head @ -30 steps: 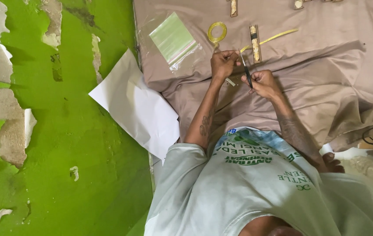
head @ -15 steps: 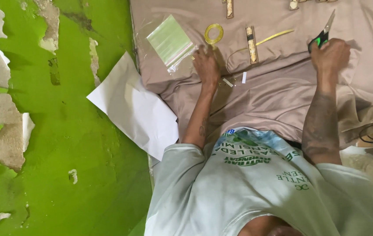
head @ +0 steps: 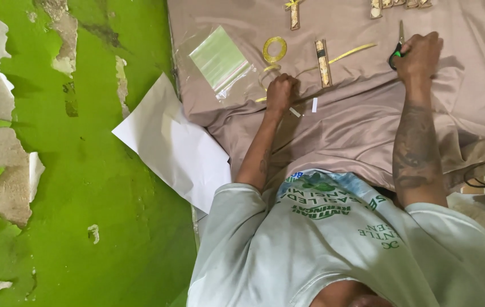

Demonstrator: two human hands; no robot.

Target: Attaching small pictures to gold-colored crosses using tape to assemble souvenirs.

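Scissors (head: pixel 397 50): green-handled, blades pointing away from the person, out at the right side of the taupe cloth (head: pixel 356 131), in the right hand's grip.
Right hand (head: pixel 420 54): closed over the scissor handles, resting on the cloth, arm stretched out.
Left hand (head: pixel 281 91): curled into a loose fist at the middle of the cloth; whether it pinches anything cannot be told.
Change: a second ago both hands met at the middle with the blades between them; since then the right hand has carried the scissors well away to the right, while the left has stayed put.
Reading: the cut looks finished, the tool being parked.
Near left hand: two small white snippets (head: pixel 314 104) just beside it; a gold ring (head: pixel 275 49) and a clear plastic bag (head: pixel 220 58) beyond it.
Between hands: beaded bar trim (head: pixel 323 62), thin gold strip (head: pixel 351 53).
Surroundings: white paper sheet (head: pixel 174 148) on the green floor (head: pixel 83 170).
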